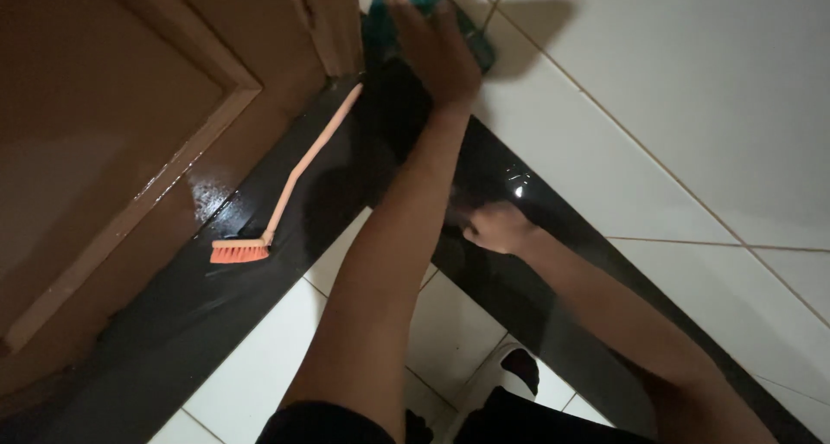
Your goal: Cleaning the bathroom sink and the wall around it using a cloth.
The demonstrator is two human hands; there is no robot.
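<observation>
Head view, dim light, looking down at a floor corner; I see the left hand [432, 42] stretched to the top centre of the frame, palm down and fingers spread flat over a teal cloth [474, 38], pressing it rather than clutching it, so the hand is open on top of the cloth. That cloth sits at the top centre, partly on the dark glossy sill strip [216, 297] and partly on the white wall tile [657, 107], most of it hidden under the palm. The right hand [497, 228] is in the middle of the frame, resting on the dark strip with fingers curled under; I cannot tell whether it grips anything, too blurred and dark. Upper left of the frame is a brown wooden door [130, 124], its bottom edge wet and shiny. An orange long-handled brush [285, 193] lies on the dark strip left of centre, bristles toward the lower left, handle running up toward the door corner, well apart from both hands. White floor tiles [259, 375] fill the lower left. At the bottom centre I see a white sandal with a dark-socked foot [514, 370], between the two forearms
</observation>
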